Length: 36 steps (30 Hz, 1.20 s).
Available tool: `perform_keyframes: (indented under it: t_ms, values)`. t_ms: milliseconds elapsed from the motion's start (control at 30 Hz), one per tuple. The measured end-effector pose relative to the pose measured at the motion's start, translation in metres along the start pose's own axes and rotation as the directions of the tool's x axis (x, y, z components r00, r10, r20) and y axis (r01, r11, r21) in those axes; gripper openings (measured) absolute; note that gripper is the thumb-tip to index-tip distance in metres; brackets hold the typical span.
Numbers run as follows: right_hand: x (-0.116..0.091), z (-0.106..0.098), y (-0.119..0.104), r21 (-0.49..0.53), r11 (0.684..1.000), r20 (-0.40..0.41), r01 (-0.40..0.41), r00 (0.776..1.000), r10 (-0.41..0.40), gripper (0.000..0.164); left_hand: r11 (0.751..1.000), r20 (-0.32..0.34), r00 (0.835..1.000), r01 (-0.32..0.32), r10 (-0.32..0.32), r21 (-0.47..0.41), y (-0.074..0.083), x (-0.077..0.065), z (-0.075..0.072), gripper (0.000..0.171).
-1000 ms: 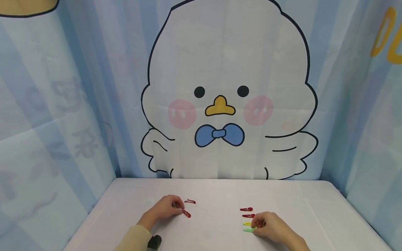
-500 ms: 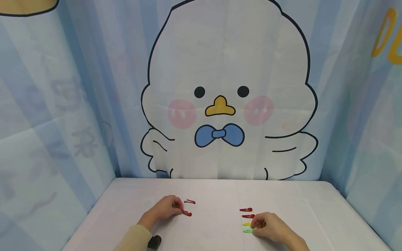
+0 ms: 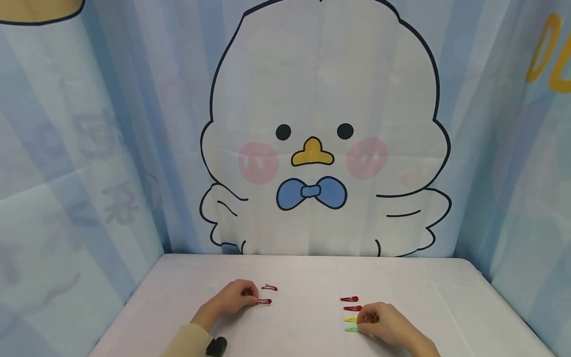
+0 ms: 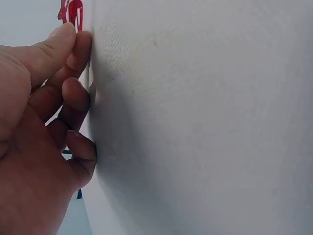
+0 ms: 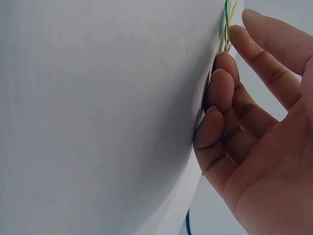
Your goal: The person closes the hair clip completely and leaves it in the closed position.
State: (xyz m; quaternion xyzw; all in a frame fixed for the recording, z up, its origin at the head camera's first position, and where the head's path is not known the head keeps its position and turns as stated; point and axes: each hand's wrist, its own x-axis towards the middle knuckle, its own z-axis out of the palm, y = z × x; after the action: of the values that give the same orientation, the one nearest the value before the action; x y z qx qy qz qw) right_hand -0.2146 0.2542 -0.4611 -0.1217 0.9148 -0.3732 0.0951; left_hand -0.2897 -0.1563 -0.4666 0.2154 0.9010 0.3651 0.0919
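On the left of the table, in the head view, my left hand (image 3: pixel 236 297) pinches the end of a red snap hair clip (image 3: pixel 265 301) between thumb and forefinger. A second red hair clip (image 3: pixel 269 287) lies just beyond it. In the left wrist view the thumb (image 4: pixel 58 41) partly covers the red clips. My right hand (image 3: pixel 385 323) rests at the right end of a green hair clip (image 3: pixel 350 329). In the right wrist view its thumb and forefinger stand slightly apart, with the green clip (image 5: pixel 226 19) beyond them. A yellow hair clip (image 3: pixel 350 320) lies just above the green one.
Two more red hair clips, an upper one (image 3: pixel 349 299) and a lower one (image 3: pixel 352 308), continue the right-hand column. The white table (image 3: pixel 303 327) ends at a curtain (image 3: pixel 312 228) printed with a cartoon bird. A black object (image 3: pixel 217 346) shows by the left sleeve (image 3: pixel 189 339).
My left hand has turned its red clip from a slant to nearly level. The right hand's fingers have come off the green clip's end, which has barely moved.
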Motion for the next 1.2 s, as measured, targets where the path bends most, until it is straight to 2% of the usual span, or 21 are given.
perform_keyframes:
  t_ms: [167, 400, 533, 667, 867, 967, 1200]
  values:
    - [-0.002, -0.001, -0.003, -0.004, 0.999, -0.023, -0.053, 0.998, 0.053, 0.009, 0.999, -0.014, 1.000, -0.013, 0.013, -0.038, 0.001, -0.003, -0.002, 0.008]
    - [-0.005, -0.004, -0.004, -0.024, 0.998, -0.040, -0.054, 0.998, 0.053, 0.009, 0.986, -0.054, 0.995, 0.077, -0.086, -0.145, 0.005, -0.006, -0.003, 0.005]
    - [-0.005, -0.007, -0.005, -0.041, 0.998, -0.054, -0.051, 0.997, 0.049, 0.009, 0.979, -0.079, 0.990, 0.105, -0.120, -0.175, 0.006, -0.008, -0.003, 0.005]
    - [-0.005, -0.009, -0.008, -0.043, 0.998, -0.058, -0.055, 0.997, 0.052, 0.009, 0.972, -0.110, 0.987, 0.095, -0.120, -0.214, 0.006, -0.012, -0.003, 0.005]
    - [-0.007, -0.014, -0.012, -0.058, 0.998, -0.066, 0.011, 0.998, -0.014, 0.007, 0.957, -0.127, 0.983, 0.094, -0.132, -0.273, 0.007, -0.019, 0.001, 0.006]
    - [-0.007, -0.016, -0.016, -0.056, 0.998, -0.084, 0.010, 0.996, -0.014, 0.007, 0.952, -0.138, 0.982, 0.085, -0.130, -0.292, 0.009, -0.021, 0.003, 0.008]
    - [-0.007, -0.018, -0.024, -0.057, 0.998, -0.125, 0.009, 0.992, -0.016, 0.007, 0.947, -0.179, 0.980, 0.024, -0.085, -0.320, 0.018, -0.026, 0.006, 0.009]
